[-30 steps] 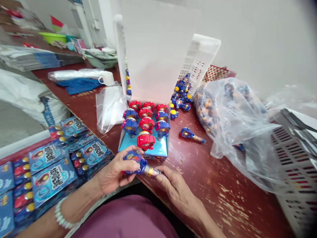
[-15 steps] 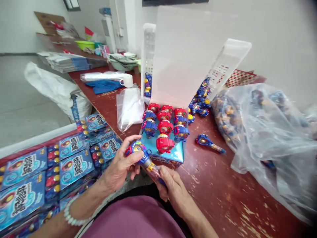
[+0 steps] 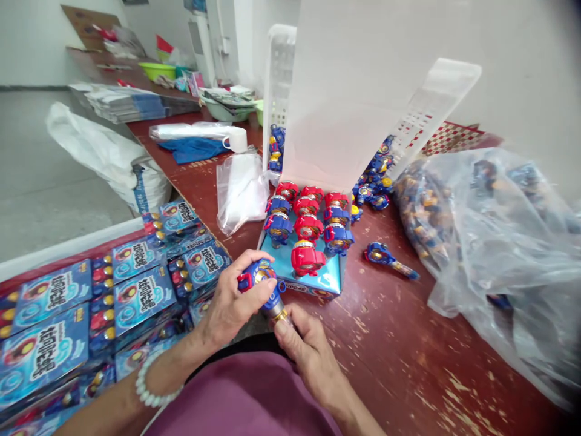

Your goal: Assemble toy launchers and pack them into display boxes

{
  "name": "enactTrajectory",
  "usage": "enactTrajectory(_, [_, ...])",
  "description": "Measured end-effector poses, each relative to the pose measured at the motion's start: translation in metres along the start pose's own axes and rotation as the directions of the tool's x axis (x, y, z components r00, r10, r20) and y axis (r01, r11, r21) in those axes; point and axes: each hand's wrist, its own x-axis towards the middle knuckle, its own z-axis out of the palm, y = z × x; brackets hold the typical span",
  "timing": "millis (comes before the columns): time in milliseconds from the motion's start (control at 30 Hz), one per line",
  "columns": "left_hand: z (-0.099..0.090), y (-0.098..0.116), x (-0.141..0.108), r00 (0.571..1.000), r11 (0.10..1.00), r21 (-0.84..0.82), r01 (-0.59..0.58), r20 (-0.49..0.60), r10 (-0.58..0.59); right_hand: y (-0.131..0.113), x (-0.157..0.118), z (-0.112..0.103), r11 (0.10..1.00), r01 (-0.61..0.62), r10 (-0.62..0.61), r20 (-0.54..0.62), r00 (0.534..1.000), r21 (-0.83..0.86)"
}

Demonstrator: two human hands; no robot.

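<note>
Both hands were engaged on one item at the near edge of the surface (image 3: 408,351), a worn red-brown top with chipped paint. The left hand (image 3: 231,306) was closed around the blue and red head of a toy wand (image 3: 263,284), thumb over its gold centre. The right hand (image 3: 302,345) was closed on the wand's lower shaft just below a gold collar; the shaft itself was largely hidden under the fingers. The toy was held clear of the surface, just in front of the display box (image 3: 318,275).

The display box stood open, its white lid raised upright behind it. Rows of red and blue toy heads stood upright in its blue insert, the front row only part filled; one red toy (image 3: 307,257) stood nearest the hands.

A single loose wand (image 3: 390,260) lay flat on the surface to the right of the box. Farther right lay a large clear plastic bag (image 3: 490,242) holding more toys. Behind the box a white slotted basket (image 3: 426,115) leaned, with a heap of blue toys (image 3: 374,181) at its foot. A smaller clear bag (image 3: 240,188) lay left of the box, and a white cup (image 3: 236,139) stood beyond it.

To the person's left, packed blue retail boxes (image 3: 136,290) lay in rows. A pale bead bracelet (image 3: 152,387) was on the left wrist.
</note>
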Motion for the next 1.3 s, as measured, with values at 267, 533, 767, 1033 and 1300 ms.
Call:
enactTrajectory(267, [0.004,-0.002,0.003,0.985,0.97,0.179,-0.167,-0.011,0.171,0.025,0.011,0.004,0.794,-0.229,0.152,0.18,0.972,0.564])
enactTrajectory(533, [-0.034,0.004,0.029,0.986,0.973,-0.167,-0.158,-0.084,0.146,0.003,-0.001,-0.013,0.995,0.042,-0.043,-0.005,0.999,-0.088])
enactTrajectory(767, [-0.061,0.019,0.059,0.796,0.728,0.36,-0.583,0.076,0.6,0.012,-0.018,-0.029,0.988,-0.089,0.069,-0.152,0.986,-0.124])
enactTrajectory(1033, [-0.058,0.026,0.065,0.621,0.576,0.275,-0.769,0.534,0.574,0.033,-0.03,-0.034,0.981,-0.191,0.193,-0.189,0.963,0.028])
enactTrajectory(1300, [-0.063,0.043,0.062,0.597,0.618,0.284,-0.733,0.704,0.385,0.028,-0.036,-0.047,0.982,-0.185,0.189,-0.276,0.942,0.039])
